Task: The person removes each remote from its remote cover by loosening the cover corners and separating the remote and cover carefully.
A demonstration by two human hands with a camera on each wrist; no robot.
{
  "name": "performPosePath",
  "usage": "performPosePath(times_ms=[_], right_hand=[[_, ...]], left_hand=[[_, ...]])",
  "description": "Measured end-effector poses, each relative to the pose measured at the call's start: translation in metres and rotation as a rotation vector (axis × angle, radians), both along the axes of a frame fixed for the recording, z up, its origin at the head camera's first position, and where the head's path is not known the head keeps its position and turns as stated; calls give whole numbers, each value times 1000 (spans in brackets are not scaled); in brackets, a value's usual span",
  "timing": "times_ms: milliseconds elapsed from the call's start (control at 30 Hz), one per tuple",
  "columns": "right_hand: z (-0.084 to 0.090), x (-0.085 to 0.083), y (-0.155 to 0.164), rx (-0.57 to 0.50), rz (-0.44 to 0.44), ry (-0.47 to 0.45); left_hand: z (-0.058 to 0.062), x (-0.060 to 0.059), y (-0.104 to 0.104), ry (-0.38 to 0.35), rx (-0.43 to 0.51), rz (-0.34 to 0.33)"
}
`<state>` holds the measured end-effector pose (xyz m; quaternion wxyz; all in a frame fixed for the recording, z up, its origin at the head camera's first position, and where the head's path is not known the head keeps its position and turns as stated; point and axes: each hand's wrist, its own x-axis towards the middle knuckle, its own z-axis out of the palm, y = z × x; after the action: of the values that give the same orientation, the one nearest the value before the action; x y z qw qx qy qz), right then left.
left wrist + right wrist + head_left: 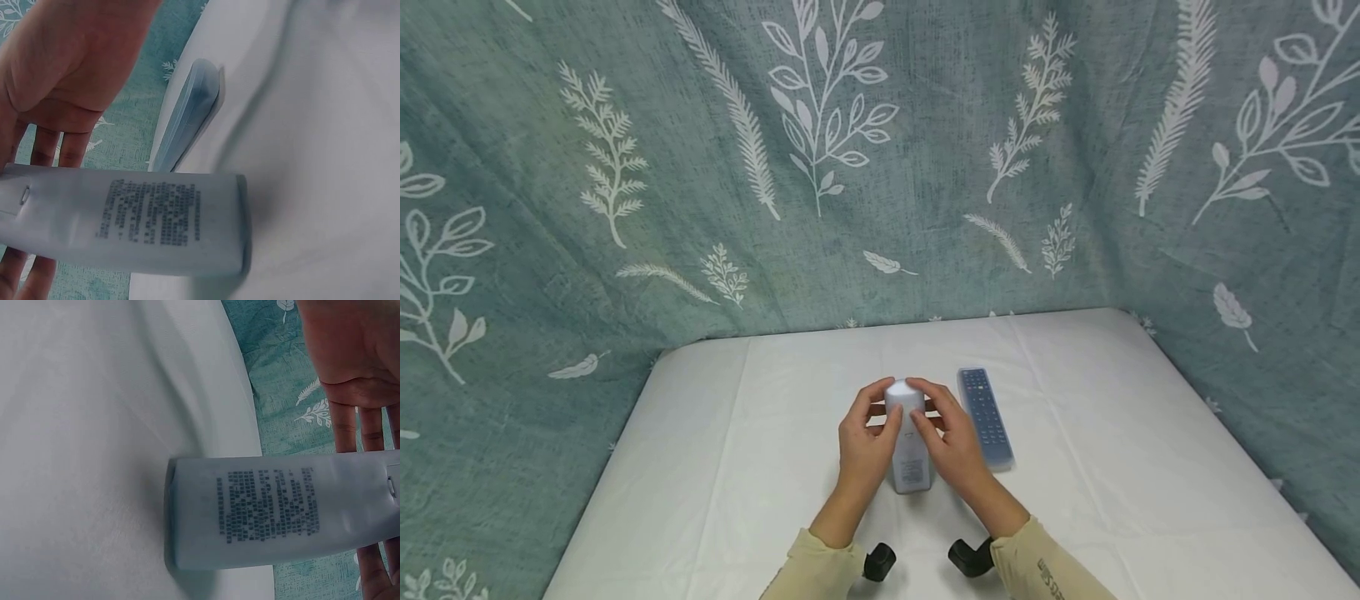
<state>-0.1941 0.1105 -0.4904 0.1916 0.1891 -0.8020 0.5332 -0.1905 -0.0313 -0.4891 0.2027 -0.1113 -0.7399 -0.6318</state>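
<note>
In the head view a white remote control [912, 462] stands tilted upright, its back toward me with a block of small print and a battery cover. My left hand [867, 442] grips its upper part from the left, thumb on the back. From the other side my right hand [953, 442] holds the same upper end, thumb likewise on the back and fingers behind. Both wrist views show the printed lower back of the remote control [156, 219], with several fingers passing behind it. The remote's lower end is close over the white cloth.
A second remote control [985, 417], bluish with many buttons, lies on the white-covered table [790, 467] just right of my right hand. Green leaf-patterned fabric [925, 250] rises behind and beside the table. Black wrist-worn pieces [878, 562] show near both sleeves.
</note>
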Motion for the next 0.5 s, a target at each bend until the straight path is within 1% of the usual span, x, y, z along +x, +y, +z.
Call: performPosePath(times_ms=[133,300,400,500], right_hand=[[11,7,-3,9,-5,2],[27,17,-4,4,15,15],[28,19,-4,2,12,15],[28,19,-4,-4,8,29]], left_hand=[[-1,0,-2,12,-13,2],[-3,-1,-3,55,-63,14],[-3,-2,-4,92,-116,35],[-2,-2,-4,158,-178,70]])
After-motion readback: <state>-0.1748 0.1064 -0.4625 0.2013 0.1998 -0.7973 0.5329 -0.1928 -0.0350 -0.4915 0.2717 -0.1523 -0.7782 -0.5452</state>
